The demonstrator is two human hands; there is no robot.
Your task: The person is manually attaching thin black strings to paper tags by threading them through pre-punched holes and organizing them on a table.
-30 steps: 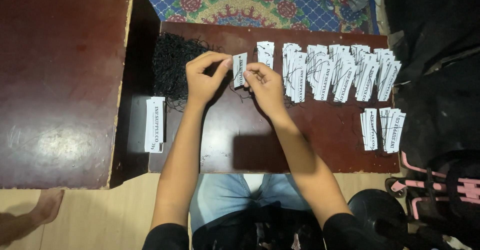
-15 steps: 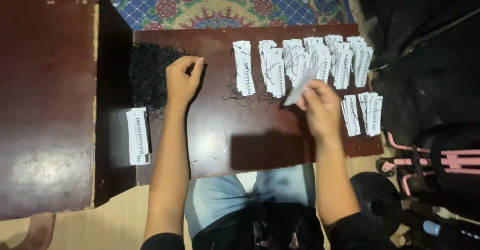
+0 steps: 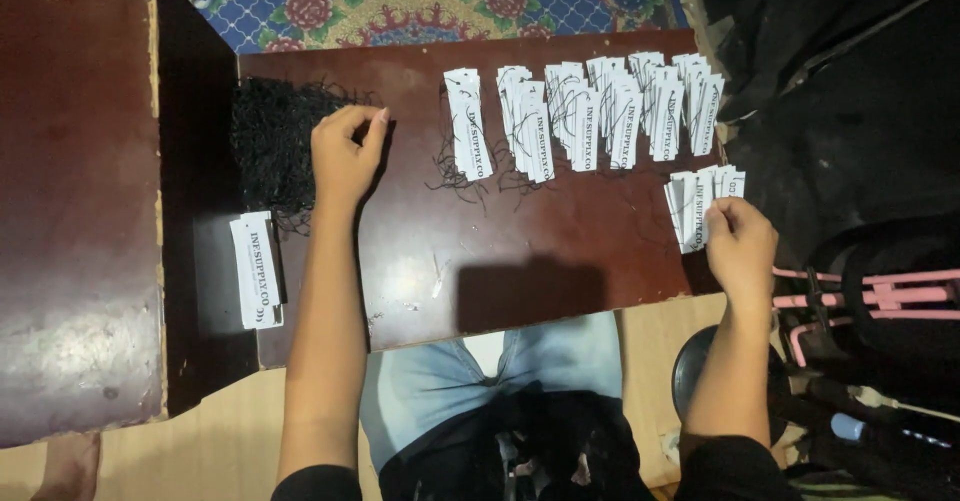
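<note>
My left hand (image 3: pixel 345 151) rests at the upper left of the frame, thumb and forefinger pinched together at the right edge of the heap of black string loops (image 3: pixel 272 151). Whether a loop is already caught between the fingertips, I cannot tell. My right hand (image 3: pixel 740 246) sits at the right of the frame, fingers closed on the lower edge of the small fan of tags (image 3: pixel 700 204).

Procedure, as I judge it: pinch one loop only at the heap's edge and lift it clear so neighbouring strands do not drag along. Take one tag from the fan's top, holding it by its edge to keep the punched end free.

Labels by place:
- Row of strung tags (image 3: pixel 590 111), upper centre to upper right: narrow white rectangular cards with dark print, overlapping, black strings trailing below them.
- Single tag (image 3: pixel 467 124) at the row's left end, lying apart from the rest.
- Stack of tags (image 3: pixel 256 269), lower left, on the dark ledge beside the wooden table (image 3: pixel 500 261): white, upright, squared up.

All cards lie flat on the dark red-brown surface.
</note>
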